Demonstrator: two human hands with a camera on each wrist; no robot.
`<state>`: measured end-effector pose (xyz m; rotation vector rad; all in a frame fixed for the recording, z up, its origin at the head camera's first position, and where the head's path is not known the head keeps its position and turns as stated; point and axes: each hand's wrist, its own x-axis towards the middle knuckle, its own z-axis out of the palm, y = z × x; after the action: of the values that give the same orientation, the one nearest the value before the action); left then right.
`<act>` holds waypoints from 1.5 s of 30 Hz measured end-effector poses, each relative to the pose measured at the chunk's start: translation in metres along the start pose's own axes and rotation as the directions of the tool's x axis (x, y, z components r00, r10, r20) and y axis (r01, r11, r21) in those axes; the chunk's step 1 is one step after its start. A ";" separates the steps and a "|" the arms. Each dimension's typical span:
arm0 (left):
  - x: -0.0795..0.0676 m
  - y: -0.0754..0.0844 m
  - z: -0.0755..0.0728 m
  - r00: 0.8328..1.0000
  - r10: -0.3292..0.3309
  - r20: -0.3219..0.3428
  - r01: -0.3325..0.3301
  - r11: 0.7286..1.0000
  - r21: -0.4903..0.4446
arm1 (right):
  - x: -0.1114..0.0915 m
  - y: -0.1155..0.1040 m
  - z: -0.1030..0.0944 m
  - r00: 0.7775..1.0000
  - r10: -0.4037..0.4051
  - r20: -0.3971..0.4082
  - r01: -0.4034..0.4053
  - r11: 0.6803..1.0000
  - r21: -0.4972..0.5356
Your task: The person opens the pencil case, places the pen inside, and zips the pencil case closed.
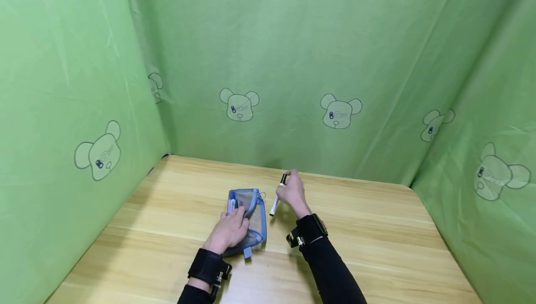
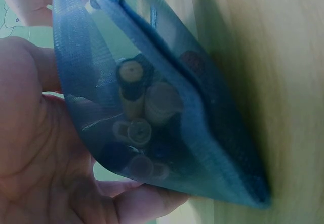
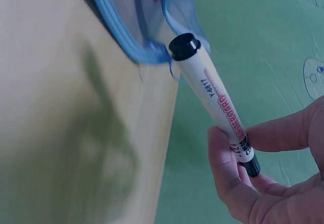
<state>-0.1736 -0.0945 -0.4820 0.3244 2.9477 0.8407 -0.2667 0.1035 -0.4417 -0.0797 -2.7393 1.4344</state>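
A blue mesh pencil pouch [image 1: 263,220] lies on the table with its zipped side unfastened. My left hand [image 1: 229,230] grips the pouch by its near left side, fingers around the mesh. Several pens and markers [image 2: 132,77] show through the mesh in the left wrist view, and a blue-capped pen [image 1: 232,201] stands out near the pouch's far end. To the right of the pouch, my right hand [image 1: 294,194] pinches a white whiteboard marker [image 3: 215,92] with black ends between thumb and fingers. The marker is tilted above the table, apart from the pouch.
The wooden table [image 1: 377,239] is enclosed by a green cloth [image 1: 289,52] with bear faces at the back and both sides. A small fabric tab [image 1: 247,252] sticks out from the pouch's near end.
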 end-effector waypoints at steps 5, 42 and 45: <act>0.000 0.001 0.000 1.000 0.011 -0.007 -0.011 1.000 0.004 | -0.008 0.002 0.014 1.000 0.016 0.013 -0.017 0.999 0.038; 0.000 0.001 0.002 1.000 0.023 -0.016 -0.022 0.999 0.048 | -0.043 0.008 0.071 0.990 0.082 0.117 -0.094 0.990 0.101; 0.001 0.001 0.002 0.999 0.029 -0.021 -0.028 0.999 0.045 | -0.044 0.009 0.073 0.988 0.076 0.135 -0.091 0.990 0.106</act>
<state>-0.1741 -0.0927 -0.4832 0.3632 2.9924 0.7881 -0.2270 0.0458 -0.4910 -0.1011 -2.7812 1.6693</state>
